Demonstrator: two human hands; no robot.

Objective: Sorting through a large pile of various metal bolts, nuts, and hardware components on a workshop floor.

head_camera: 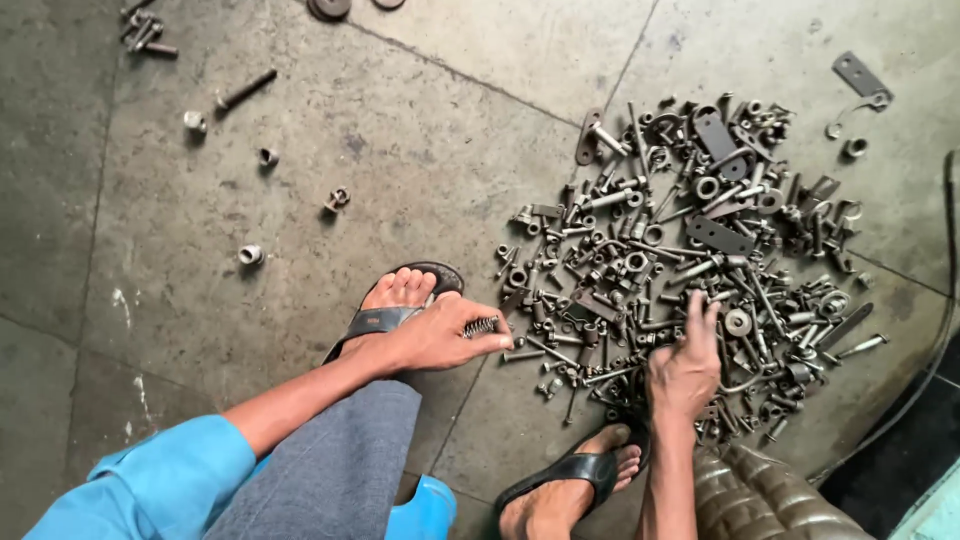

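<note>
Spring (481,326) pinched in your left hand (435,335), your right hand (686,366) spread, fingers down in the floor's heap of bolts (680,230).

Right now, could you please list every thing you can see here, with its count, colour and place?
pile of bolts, nuts, washers and flat plates: one heap, too many to count, dark grey, floor at right
loose small parts: several, grey, scattered at upper left
long bolt: one, dark, upper left
cable: one, black, right edge
padded seat: one, brown, bottom right
sandals: two, black, on the feet
spring: one, grey, in left hand
left hand: holds the spring
right hand: fingers in the pile
</note>
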